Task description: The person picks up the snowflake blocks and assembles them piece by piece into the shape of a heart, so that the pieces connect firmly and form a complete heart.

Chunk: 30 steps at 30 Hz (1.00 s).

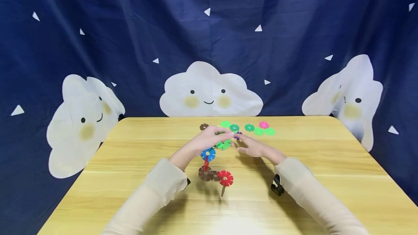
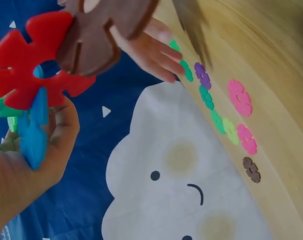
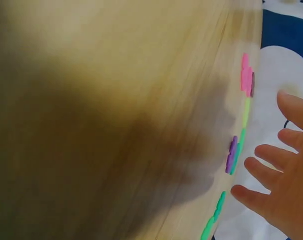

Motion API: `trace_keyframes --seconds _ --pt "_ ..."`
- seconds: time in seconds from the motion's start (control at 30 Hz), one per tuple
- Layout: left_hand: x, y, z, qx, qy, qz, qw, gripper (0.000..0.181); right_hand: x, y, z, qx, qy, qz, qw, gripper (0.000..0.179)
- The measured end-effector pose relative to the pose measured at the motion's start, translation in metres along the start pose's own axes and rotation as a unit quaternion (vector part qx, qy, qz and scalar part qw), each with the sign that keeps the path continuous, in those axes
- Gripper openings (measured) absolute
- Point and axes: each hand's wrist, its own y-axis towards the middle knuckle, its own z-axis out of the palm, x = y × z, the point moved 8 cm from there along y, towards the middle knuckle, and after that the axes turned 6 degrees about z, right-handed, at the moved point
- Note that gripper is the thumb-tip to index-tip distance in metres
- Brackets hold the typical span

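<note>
My left hand grips one end of a chain of slotted flower-shaped plastic discs, raised over the table. Near its fingers is a green disc, followed by a blue disc. Lower down hang brown discs and a red disc. The left wrist view shows curled fingers behind a blue piece slotted into a red one. Facing the left fingertips, my right hand has its fingers spread and nothing in them, as the right wrist view also shows.
Loose discs lie flat along the table's far side: a brown one, a pink one, a purple one and several green ones. Behind the wooden table hangs a blue curtain with white clouds.
</note>
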Motion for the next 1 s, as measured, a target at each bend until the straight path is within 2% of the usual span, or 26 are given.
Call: trace_keyframes --seconds 0.17,0.27,0.37,0.53,0.67,0.8,0.9,1.0 --pt "-0.005 0.002 0.004 0.003 -0.005 0.003 1.0 0.04 -0.01 0.004 0.005 0.035 -0.033 0.045 0.9978 0.058" --pt "-0.006 0.002 0.004 0.0 0.002 0.002 1.0 0.037 -0.014 0.004 0.008 0.052 -0.064 0.059 0.9948 0.051" --pt "-0.004 0.002 0.003 -0.003 0.008 0.001 1.0 0.036 -0.009 0.002 0.009 0.055 -0.082 0.035 0.9945 0.042" --pt "-0.002 0.002 0.001 -0.007 0.009 -0.003 0.9999 0.035 0.003 -0.002 0.006 0.028 -0.085 -0.015 0.9959 0.032" --pt "-0.002 0.001 0.002 -0.004 -0.002 -0.007 1.0 0.036 0.006 -0.005 0.005 -0.005 -0.123 -0.029 0.9919 0.034" --pt "-0.004 0.0 0.004 0.003 -0.012 -0.013 0.9998 0.039 0.004 -0.007 0.012 0.013 -0.164 -0.025 0.986 0.042" --pt "-0.004 0.0 0.005 0.006 -0.015 -0.015 0.9998 0.039 0.006 -0.007 0.016 0.015 -0.183 -0.036 0.9823 0.026" --pt "-0.003 0.0 0.005 0.004 -0.016 -0.015 0.9998 0.038 0.012 -0.007 0.014 -0.019 -0.208 -0.056 0.9764 0.002"
